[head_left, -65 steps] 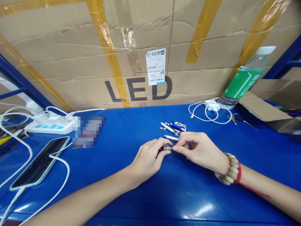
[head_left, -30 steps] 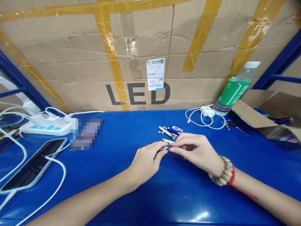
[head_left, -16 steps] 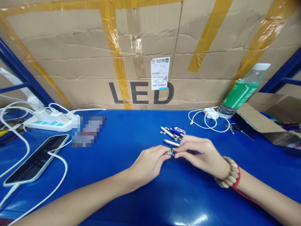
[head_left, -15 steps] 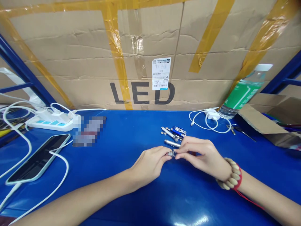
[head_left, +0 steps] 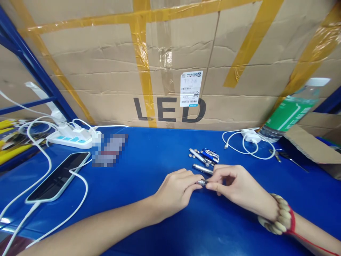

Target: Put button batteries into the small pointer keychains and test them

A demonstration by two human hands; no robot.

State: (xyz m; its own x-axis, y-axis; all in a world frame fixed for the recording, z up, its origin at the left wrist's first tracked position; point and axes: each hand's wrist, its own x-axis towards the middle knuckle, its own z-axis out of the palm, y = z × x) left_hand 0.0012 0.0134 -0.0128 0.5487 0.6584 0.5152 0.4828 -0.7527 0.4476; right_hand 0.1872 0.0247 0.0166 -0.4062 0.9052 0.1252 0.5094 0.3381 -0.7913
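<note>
My left hand (head_left: 176, 190) and my right hand (head_left: 236, 185) meet over the blue table (head_left: 149, 167), both pinched on one small silver metal tube (head_left: 201, 182), seemingly a tiny flashlight, held just above the surface. Most of it is hidden inside my fingers. Just behind my hands lies a similar silver tube (head_left: 202, 168), then a small pile of parts (head_left: 205, 155) with a blue piece, a silver rod and several button cells. A beaded bracelet (head_left: 278, 217) is on my right wrist.
A cardboard box marked LED (head_left: 170, 71) walls the back. At left are a phone (head_left: 58, 176) on a white cable and a power strip (head_left: 71, 138). At right lie a white charger and cable (head_left: 249, 140), a green-labelled bottle (head_left: 291, 112) and an open carton (head_left: 314, 145).
My hands have kept pinching the small tube together, working it with little finger shifts. The view has drifted left and down, so everything sits further right and lower in frame.
</note>
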